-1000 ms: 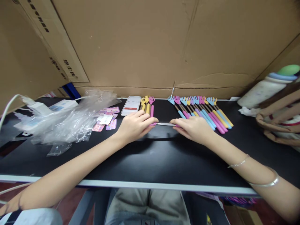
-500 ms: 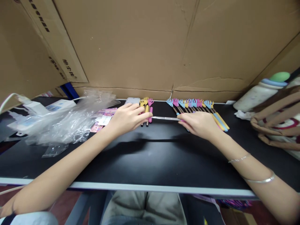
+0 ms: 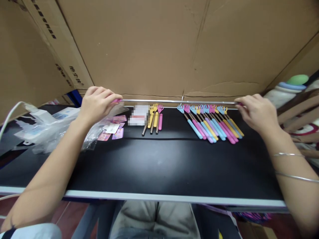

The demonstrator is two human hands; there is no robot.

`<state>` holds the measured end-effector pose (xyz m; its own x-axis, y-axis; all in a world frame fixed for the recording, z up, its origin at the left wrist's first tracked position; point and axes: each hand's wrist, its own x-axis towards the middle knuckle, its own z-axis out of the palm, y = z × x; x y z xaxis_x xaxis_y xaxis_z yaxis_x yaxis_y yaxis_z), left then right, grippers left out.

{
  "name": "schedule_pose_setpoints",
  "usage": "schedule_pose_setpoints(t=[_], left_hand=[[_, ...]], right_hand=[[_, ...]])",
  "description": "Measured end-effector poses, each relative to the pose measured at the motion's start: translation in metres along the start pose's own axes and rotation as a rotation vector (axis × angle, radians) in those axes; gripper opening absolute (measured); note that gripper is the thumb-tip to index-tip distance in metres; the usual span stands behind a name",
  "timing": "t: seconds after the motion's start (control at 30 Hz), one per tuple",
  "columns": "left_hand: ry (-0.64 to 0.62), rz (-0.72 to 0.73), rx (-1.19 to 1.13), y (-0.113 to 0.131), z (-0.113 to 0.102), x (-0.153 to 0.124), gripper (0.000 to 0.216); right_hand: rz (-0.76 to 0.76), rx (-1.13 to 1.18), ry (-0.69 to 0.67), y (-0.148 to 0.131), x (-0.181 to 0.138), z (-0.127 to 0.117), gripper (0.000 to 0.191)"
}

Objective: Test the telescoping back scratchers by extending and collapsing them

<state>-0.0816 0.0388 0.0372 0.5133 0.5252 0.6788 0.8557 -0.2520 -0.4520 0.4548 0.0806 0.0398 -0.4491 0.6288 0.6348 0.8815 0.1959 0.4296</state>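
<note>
A telescopic back scratcher (image 3: 174,101) is stretched out level above the back of the black table, its thin metal rod running between my hands. My left hand (image 3: 97,103) is closed round one pink end. The other end, also pinkish, sits in the closed fingers of my right hand (image 3: 258,111); most of it is hidden. Below the rod, a row of back scratchers (image 3: 211,124) with blue, pink, yellow and purple handles lies on the right. Several more short back scratchers (image 3: 156,119), yellow and pink, lie near the middle, some with separate-looking metal rods.
Clear plastic bags (image 3: 62,132) cover white power adapters at the left. Small printed cards (image 3: 112,127) lie beside them, next to a phone-like rectangle (image 3: 139,114) with a blurred face. Cardboard (image 3: 149,49) walls the back. A white bottle (image 3: 281,94) stands at the right by a brown-handled bag (image 3: 296,114).
My hands have moved far apart and upward, drawing the back scratcher's rod out to a much greater length. The back scratchers on the table are less covered now.
</note>
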Motion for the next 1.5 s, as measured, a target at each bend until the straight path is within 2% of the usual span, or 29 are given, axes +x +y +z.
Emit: schedule_pose_setpoints(t=[0.2, 0.3, 0.43, 0.53, 0.67, 0.8, 0.93, 1.03, 1.2, 1.37, 1.5], left_hand=[[0.028, 0.006, 0.083, -0.007, 0.0, 0.001, 0.029], [0.008, 0.0, 0.064, -0.006, -0.001, 0.002, 0.029], [-0.067, -0.108, -0.004, -0.018, -0.002, -0.009, 0.035], [-0.094, -0.221, -0.02, -0.03, -0.004, -0.019, 0.04], [-0.134, -0.265, -0.031, -0.034, -0.007, -0.022, 0.042], [-0.14, -0.284, -0.09, -0.029, -0.007, -0.02, 0.042], [-0.144, -0.24, -0.042, -0.026, -0.004, -0.02, 0.046], [-0.109, -0.234, -0.027, -0.027, -0.002, -0.021, 0.042], [-0.123, -0.224, -0.025, -0.023, -0.004, -0.02, 0.033], [-0.105, -0.218, -0.027, -0.012, -0.006, -0.02, 0.029], [-0.072, -0.202, -0.034, -0.014, -0.003, -0.022, 0.024]], right_hand=[[0.026, -0.043, 0.067, 0.013, -0.003, 0.005, 0.038], [0.034, -0.055, 0.027, 0.014, -0.004, 0.003, 0.04], [0.148, -0.083, -0.056, 0.028, -0.013, 0.004, 0.043], [0.267, -0.085, -0.036, 0.041, -0.022, 0.01, 0.043], [0.254, -0.085, -0.045, 0.048, -0.026, 0.016, 0.044], [0.266, -0.107, -0.04, 0.046, -0.025, 0.017, 0.047], [0.278, -0.091, -0.085, 0.043, -0.025, 0.017, 0.038], [0.265, -0.064, -0.105, 0.04, -0.024, 0.016, 0.03], [0.217, 0.001, -0.159, 0.035, -0.021, 0.015, 0.024], [0.312, 0.07, -0.293, 0.027, -0.018, 0.014, 0.024], [0.409, 0.12, -0.313, 0.024, -0.019, 0.011, 0.025]])
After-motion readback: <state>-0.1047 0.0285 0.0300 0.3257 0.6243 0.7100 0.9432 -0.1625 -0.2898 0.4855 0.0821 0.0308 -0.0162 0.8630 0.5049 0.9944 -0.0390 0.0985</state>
